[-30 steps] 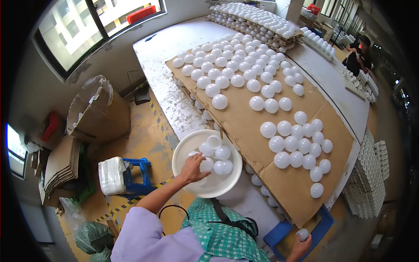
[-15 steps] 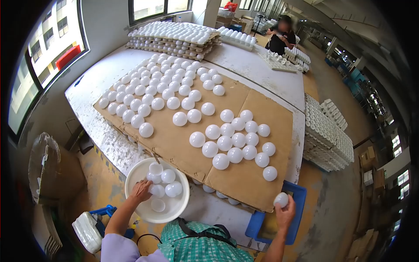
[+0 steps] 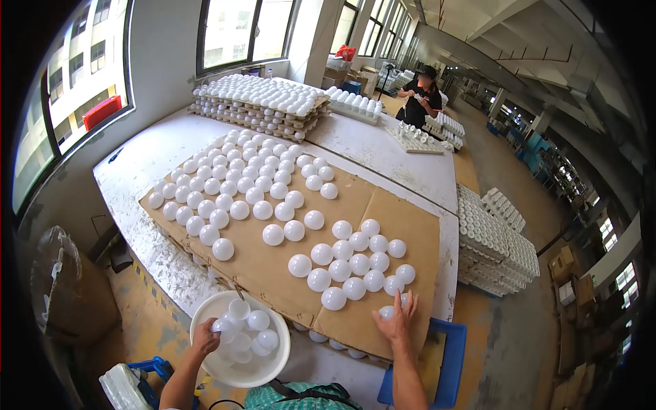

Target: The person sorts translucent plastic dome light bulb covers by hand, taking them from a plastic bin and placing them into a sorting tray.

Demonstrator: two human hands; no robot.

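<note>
At the left, my left hand [image 3: 206, 336] pinches a glossy white bulb cover [image 3: 221, 326] at the rim of a white bowl [image 3: 282, 359]. Several hollow, translucent covers [image 3: 258, 320] lie in that bowl. My right hand [image 3: 398, 321] is over the near right part of a cardboard sheet [image 3: 355, 325], fingers spread. One white bulb cover [image 3: 386, 312] sits between its thumb and index finger, partly hidden by the hand. Another cover is mostly behind the fingertips. Several round white covers [image 3: 339, 270] stand in a loose group just beyond this hand.
A larger group of white covers [image 3: 236, 164] fills the sheet's far left. Loaded trays [image 3: 260, 102] are stacked behind it, with more stacks [image 3: 495, 239] at the right. A blue tub [image 3: 459, 355] is beside my right forearm. A co-worker [image 3: 420, 99] handles something across the table.
My right hand has moved from above the blue tub's corner onto the cardboard, bringing a cover there. My left hand now has a cover at the bowl's rim. The view has tilted up.
</note>
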